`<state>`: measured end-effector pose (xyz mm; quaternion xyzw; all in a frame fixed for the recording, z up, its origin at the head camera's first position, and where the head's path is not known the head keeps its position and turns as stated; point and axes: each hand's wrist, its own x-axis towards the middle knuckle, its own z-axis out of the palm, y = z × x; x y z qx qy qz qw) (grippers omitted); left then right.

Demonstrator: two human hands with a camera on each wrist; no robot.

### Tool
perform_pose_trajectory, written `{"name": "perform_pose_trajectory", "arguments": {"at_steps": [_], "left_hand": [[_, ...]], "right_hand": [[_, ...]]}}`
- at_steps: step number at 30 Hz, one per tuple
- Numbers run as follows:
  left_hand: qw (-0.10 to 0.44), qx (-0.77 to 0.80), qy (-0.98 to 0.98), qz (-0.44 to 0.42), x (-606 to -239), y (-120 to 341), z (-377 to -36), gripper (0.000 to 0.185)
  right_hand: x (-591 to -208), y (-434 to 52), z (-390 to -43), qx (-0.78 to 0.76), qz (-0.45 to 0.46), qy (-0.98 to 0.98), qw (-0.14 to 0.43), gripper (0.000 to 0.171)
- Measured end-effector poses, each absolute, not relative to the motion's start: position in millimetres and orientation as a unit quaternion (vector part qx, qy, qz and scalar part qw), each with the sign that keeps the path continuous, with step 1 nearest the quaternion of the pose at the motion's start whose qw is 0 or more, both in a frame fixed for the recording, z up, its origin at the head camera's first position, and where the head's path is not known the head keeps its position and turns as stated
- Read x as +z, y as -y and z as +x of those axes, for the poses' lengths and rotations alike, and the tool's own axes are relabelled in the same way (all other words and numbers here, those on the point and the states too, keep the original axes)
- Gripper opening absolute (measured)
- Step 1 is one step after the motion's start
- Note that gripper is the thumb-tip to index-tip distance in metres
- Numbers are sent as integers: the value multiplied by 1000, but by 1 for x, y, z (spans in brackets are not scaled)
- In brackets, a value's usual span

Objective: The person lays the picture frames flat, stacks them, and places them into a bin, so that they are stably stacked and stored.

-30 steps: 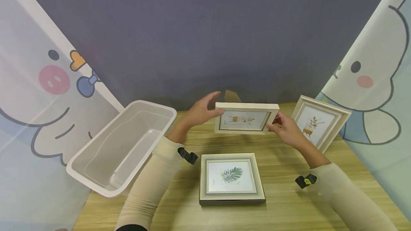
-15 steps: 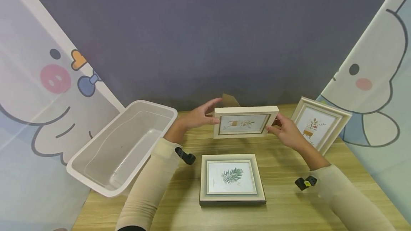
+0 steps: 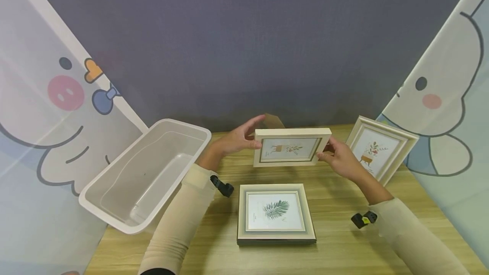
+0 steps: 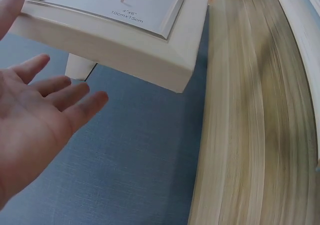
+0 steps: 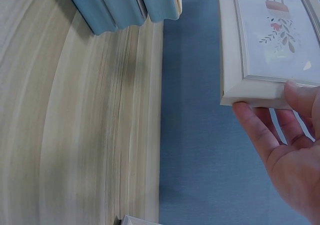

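Held upright above the bench (image 3: pixel 336 241): cream frame (image 3: pixel 291 147), long axis left-right, picture facing the camera; right hand (image 3: pixel 340 158) pinching one end, left hand (image 3: pixel 237 139) open-fingered at the other.

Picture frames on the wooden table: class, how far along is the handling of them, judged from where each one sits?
Looks done: a cream frame with a plant print stands propped at the right. In hand: the cream deer-print frame, held upright between the left hand and right hand. Left: the grey-green leaf-print frame lies flat and untouched; the white plastic bin holds nothing visible.
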<state>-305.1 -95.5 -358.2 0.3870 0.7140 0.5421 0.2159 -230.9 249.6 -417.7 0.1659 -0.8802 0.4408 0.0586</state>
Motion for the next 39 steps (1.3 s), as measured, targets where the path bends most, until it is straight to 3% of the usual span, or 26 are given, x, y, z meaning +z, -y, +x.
{"name": "perform_pose_trajectory", "arguments": {"at_steps": [12,28,32,39], "left_hand": [[227,546,-709,384,-365,96,-309,120],[221,568,-699,374,-368,98,-308,117],[215,570,-700,373,-370,98,-310,110],[190,574,-710,361,-369,98,-309,82]], "right_hand": [[-416,-247,-226,446,173,876,52,19],[-417,-248,-224,424,182,885,61,28],[-421,-250,-226,423,187,884,69,29],[-423,-252,-226,425,191,882,70,29]]}}
